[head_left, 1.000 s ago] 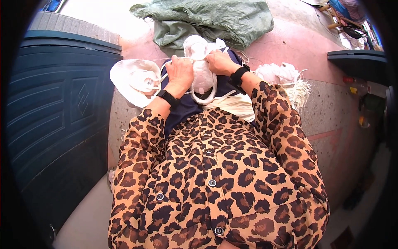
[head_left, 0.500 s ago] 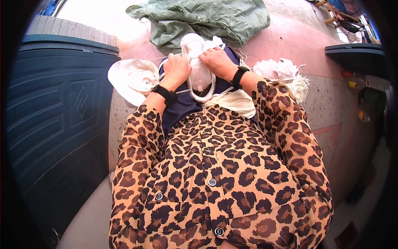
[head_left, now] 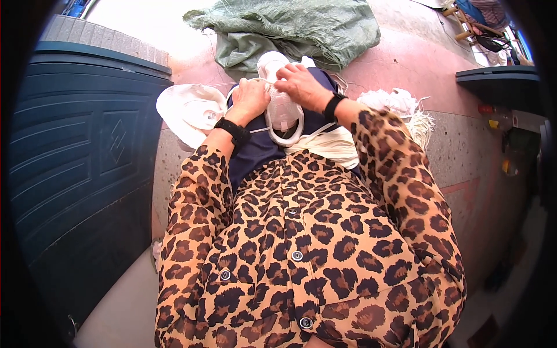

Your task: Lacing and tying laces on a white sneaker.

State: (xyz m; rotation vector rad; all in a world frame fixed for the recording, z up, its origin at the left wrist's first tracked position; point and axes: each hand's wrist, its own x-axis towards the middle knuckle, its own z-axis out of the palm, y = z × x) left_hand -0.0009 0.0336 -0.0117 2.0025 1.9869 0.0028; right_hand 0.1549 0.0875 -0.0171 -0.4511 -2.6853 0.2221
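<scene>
A white shoe upper (head_left: 283, 113) lies on my dark blue lap, its open heel loop toward me and its toe (head_left: 271, 61) pointing away. My left hand (head_left: 251, 100) is closed at the left edge of the lacing area, pinching a white shoelace (head_left: 262, 80). Over the right edge, my right hand (head_left: 304, 87) bends its fingers and thumb together on the lace; the fingertips partly hide it. A hank of cream laces (head_left: 329, 148) rests on my lap beside the heel, under my right forearm.
White shoe pieces (head_left: 188, 110) sit by my left knee. To the right are more white pieces (head_left: 391, 101) with fringed laces (head_left: 422, 124). A crumpled green woven sack (head_left: 296, 32) lies ahead on the floor. A dark blue panelled door (head_left: 87, 127) stands at the left.
My right hand has lifted slightly and drawn inward, toward my left hand. The left hand stays at the lacing edge, and the shoe upper keeps its place on my lap.
</scene>
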